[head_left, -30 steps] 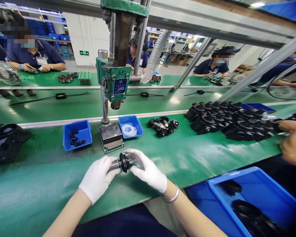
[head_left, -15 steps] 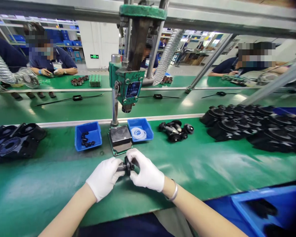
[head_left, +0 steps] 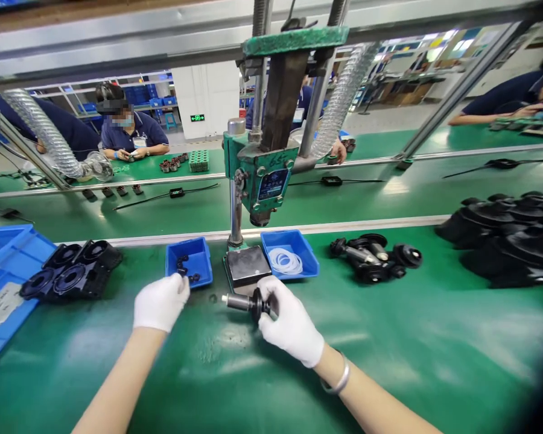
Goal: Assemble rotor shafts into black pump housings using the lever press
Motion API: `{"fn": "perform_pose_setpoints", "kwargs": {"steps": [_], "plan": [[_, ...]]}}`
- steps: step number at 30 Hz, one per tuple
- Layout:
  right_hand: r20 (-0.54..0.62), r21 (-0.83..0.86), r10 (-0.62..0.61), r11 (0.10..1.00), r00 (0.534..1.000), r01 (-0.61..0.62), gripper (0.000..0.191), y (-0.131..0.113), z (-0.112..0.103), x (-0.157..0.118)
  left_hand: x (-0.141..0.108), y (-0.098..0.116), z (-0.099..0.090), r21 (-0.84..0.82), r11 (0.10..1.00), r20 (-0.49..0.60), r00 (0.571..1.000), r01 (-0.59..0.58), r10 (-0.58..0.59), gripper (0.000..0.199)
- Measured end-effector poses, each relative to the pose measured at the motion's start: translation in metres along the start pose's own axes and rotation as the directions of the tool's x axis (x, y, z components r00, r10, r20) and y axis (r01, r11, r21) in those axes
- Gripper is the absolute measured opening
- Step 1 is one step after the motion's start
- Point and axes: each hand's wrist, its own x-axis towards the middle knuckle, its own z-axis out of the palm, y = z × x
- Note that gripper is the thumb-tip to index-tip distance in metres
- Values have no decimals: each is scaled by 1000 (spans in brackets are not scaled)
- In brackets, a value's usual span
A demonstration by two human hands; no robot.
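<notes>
My right hand (head_left: 287,319), in a white glove, grips a rotor (head_left: 241,301) by its black disc end. The rotor's grey metal cylinder and white tip point left, in front of the press base. My left hand (head_left: 160,302), also gloved, is at the front edge of a small blue bin (head_left: 189,253). Its fingers are pinched together; what they hold, if anything, is hidden. Small black parts (head_left: 194,277) lie in that bin, close to the fingertips.
A green press (head_left: 271,181) stands over its dark base block (head_left: 248,265). Beside it, a blue bin holds white rings (head_left: 286,261). More rotors (head_left: 366,256) lie to the right, with black housings (head_left: 516,241) beyond and others (head_left: 72,271) at left. Co-workers sit across the bench.
My left hand has let go of the rotor and moved left to the bin of small black parts. My right hand keeps the rotor. The view has shifted left.
</notes>
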Motion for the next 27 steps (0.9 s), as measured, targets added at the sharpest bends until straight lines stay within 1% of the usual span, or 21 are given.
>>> {"fn": "perform_pose_setpoints", "kwargs": {"steps": [1, 2, 4, 6, 8, 10, 13, 16, 18, 20, 22, 23, 24, 25, 26, 27], "plan": [[-6, 48, 40, 998, 999, -40, 28, 4, 0, 1, 8, -11, -6, 19, 999, -22, 999, 30, -29, 43], [5, 93, 72, 993, 997, -73, 28, 7, 1, 2, 16, -17, -12, 32, 999, -35, 999, 24, -23, 39], [51, 161, 112, 980, 992, -119, 27, 13, 6, 2, 32, -19, -19, 48, 997, -19, 998, -53, 54, 29], [83, 182, 136, 972, 987, -149, 26, 18, 11, -1, 49, -8, -19, 54, 988, 55, 989, -141, 138, 27], [97, 162, 165, 970, 982, -179, 26, 23, 13, -4, 65, 6, -14, 51, 982, 149, 974, -180, 171, 24], [101, 143, 184, 970, 978, -197, 27, 27, 12, -7, 77, 17, -6, 44, 983, 227, 960, -179, 165, 20], [87, 155, 187, 968, 979, -199, 27, 28, 9, -7, 91, 25, 2, 6, 992, 288, 950, -129, 122, 24], [65, 186, 198, 961, 978, -207, 27, 26, 6, -4, 95, 22, 0, -108, 991, 273, 957, -73, 100, 18], [40, 206, 202, 957, 979, -206, 27, 24, 5, -3, 91, 15, -7, -232, 971, 211, 972, -49, 100, 13], [3, 226, 201, 954, 980, -196, 27, 24, 4, -2, 80, 7, -15, -383, 923, 124, 987, -44, 99, 20], [-30, 265, 210, 945, 977, -195, 27, 24, 3, -1, 64, 2, -20, -565, 824, 23, 998, -41, 66, 34], [-41, 302, 220, 933, 975, -197, 27, 24, 2, -1, 55, 1, -20, -673, 739, -23, 999, -33, 24, 41], [-50, 352, 231, 914, 972, -199, 26, 24, 2, 0, 45, 3, -19, -798, 603, -46, 998, -11, -42, 44], [-63, 413, 240, 890, 969, -193, 26, 24, 1, 1, 35, 6, -17, -914, 404, -29, 993, 21, -117, 42], [-80, 475, 245, 862, 966, -179, 27, 24, 1, 2, 25, 12, -14, -985, 160, 33, 984, 62, -178, 37], [-99, 531, 250, 832, 963, -161, 27, 25, 0, 3, 16, 19, -11, -990, -86, 130, 970, 115, -206, 30]]}}
